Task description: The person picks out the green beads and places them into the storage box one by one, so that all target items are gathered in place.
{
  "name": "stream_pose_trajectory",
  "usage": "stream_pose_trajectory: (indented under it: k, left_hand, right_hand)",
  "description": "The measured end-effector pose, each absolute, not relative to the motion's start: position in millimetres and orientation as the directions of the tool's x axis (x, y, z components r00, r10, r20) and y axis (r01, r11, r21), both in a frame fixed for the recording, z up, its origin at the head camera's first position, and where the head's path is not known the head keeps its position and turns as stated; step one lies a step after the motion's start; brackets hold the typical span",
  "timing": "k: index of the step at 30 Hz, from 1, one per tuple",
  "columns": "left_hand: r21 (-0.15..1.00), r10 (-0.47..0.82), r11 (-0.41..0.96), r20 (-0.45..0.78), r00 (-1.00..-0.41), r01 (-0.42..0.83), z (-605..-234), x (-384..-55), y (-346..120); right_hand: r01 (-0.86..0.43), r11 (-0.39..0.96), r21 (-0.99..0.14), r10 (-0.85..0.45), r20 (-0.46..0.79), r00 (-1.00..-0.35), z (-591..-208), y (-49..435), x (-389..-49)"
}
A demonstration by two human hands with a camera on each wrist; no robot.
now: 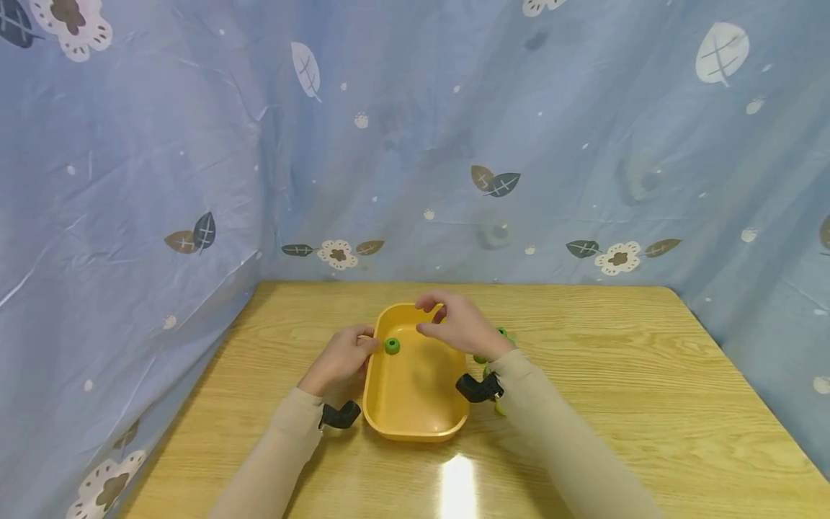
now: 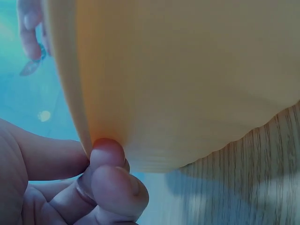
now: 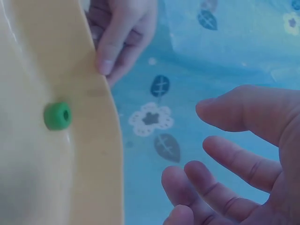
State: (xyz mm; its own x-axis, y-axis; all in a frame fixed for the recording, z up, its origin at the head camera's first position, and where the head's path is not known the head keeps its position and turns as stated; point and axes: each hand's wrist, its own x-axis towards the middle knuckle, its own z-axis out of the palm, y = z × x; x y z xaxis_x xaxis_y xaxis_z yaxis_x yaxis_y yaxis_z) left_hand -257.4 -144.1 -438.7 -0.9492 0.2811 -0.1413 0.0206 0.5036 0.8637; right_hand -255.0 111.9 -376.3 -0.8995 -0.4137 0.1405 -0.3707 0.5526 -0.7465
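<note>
A yellow plastic tray [image 1: 415,404] with rounded corners is in the middle of the head view. My left hand [image 1: 344,353] pinches its left rim between thumb and fingers; in the left wrist view the tray's outer wall [image 2: 187,70] fills most of the picture. Inside, near the left wall, lies a small green bead [image 1: 392,346] with a hole, also visible in the right wrist view [image 3: 58,116]. Over the tray's far right corner hovers my right hand [image 1: 460,324], its fingers loosely bent and spread from the thumb, with nothing between them.
Several small green pieces [image 1: 502,331] and a yellowish one [image 1: 499,408] lie on the wooden table [image 1: 616,375] right of the tray, partly hidden under my right wrist. A blue patterned cloth [image 1: 415,144] hangs behind the table and along its sides.
</note>
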Motion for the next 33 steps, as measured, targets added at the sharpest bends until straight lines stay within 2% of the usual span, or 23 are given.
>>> stream_pose_trajectory:
  k: [18, 33]
  left_hand:
    - [0.866, 0.275, 0.499, -0.136, -0.952, 0.021, -438.8, -258.1, -144.5]
    - [0.854, 0.276, 0.519, -0.134, -0.952, 0.030, -438.9, -260.8, -142.9]
  right_hand:
    - [-0.413, 0.542, -0.732, -0.349, 0.251, -0.903, -377.7, 171.9, -230.1]
    - [-0.400, 0.588, -0.703, -0.319, 0.253, -0.914, -396.9, 205.4, -221.3]
